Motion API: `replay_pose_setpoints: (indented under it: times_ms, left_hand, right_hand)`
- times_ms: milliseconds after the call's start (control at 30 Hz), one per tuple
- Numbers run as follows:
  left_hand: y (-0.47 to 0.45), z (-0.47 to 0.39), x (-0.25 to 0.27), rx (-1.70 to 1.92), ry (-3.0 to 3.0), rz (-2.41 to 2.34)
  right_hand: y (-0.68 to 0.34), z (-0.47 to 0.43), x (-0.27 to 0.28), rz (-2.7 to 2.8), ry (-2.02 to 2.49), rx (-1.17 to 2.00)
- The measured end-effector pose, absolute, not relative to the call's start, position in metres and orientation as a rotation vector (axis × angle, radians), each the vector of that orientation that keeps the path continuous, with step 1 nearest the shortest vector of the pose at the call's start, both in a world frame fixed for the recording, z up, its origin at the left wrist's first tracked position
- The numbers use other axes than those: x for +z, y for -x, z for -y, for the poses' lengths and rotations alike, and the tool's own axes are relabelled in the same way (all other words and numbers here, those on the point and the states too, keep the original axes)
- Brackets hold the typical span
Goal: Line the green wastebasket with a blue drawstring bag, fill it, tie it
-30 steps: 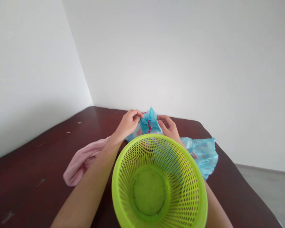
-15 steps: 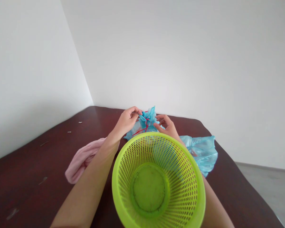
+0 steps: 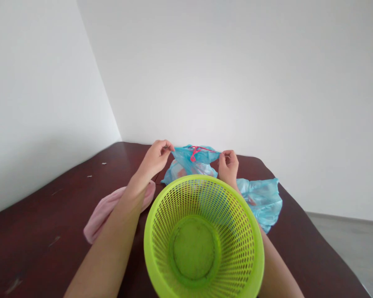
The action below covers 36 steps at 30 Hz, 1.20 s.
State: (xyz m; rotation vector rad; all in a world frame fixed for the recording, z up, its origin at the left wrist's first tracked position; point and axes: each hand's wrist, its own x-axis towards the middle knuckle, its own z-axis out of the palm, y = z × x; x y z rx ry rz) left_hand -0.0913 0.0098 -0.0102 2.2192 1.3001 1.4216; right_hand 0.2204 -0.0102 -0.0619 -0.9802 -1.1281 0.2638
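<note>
A blue plastic bag (image 3: 189,159) stands on the table beyond the basket, its mouth stretched wide between my two hands. My left hand (image 3: 158,155) pinches the left edge of the mouth. At the right edge my right hand (image 3: 228,165) grips the plastic between thumb and fingers. A red drawstring (image 3: 194,154) hangs loosely along the top of the bag. Something orange shows faintly through the lower plastic; its kind I cannot make out. The green basket (image 3: 152,231) in front of the bag hides part of its base.
A folded pink cloth (image 3: 101,215) lies beside my left forearm. To the right of the basket rests a second blue plastic bag (image 3: 265,203). White walls rise behind and left of the dark red table (image 3: 49,215), which carries small white scraps.
Both hands have moved apart. The bag's neck, bunched up before, is now spread out flat between them, and the red drawstring has slackened across it.
</note>
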Motion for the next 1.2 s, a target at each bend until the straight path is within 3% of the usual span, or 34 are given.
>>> replay_pose_setpoints:
  times_ms: [67, 200, 333, 467, 667, 767, 1000, 1200]
  left_hand:
    - [0.100, -0.005, -0.008, 1.283, -2.287, -1.509]
    - [0.111, -0.001, -0.006, 0.904, -2.275, -1.679]
    - [0.108, 0.002, -0.004, 0.908, -2.240, -1.652]
    - [0.089, 0.006, -0.010, 1.090, -2.253, -1.474]
    - [0.065, 0.000, -0.029, 0.872, -2.453, -1.231]
    - [0.063, 0.001, -0.025, 0.935, -2.487, -1.221]
    - [0.077, -0.005, -0.011, 1.445, -2.067, -1.343]
    - [0.084, -0.007, -0.002, 1.631, -1.481, -1.056]
  right_hand:
    - [-0.220, 0.011, -0.059, 1.082, 0.931, 0.285]
    - [-0.213, 0.015, -0.057, 1.139, 0.719, 0.683]
    - [-0.208, 0.019, -0.059, 1.266, 0.668, 0.879]
    - [-0.207, 0.019, -0.060, 1.359, 0.783, 0.790]
    - [-0.210, 0.010, -0.064, 1.424, 0.786, 0.723]
    - [-0.217, 0.006, -0.068, 1.544, 0.894, 0.653]
    - [-0.236, -0.004, -0.082, 1.651, 1.230, 0.416]
    - [-0.243, -0.001, -0.088, 1.562, 1.426, 0.338]
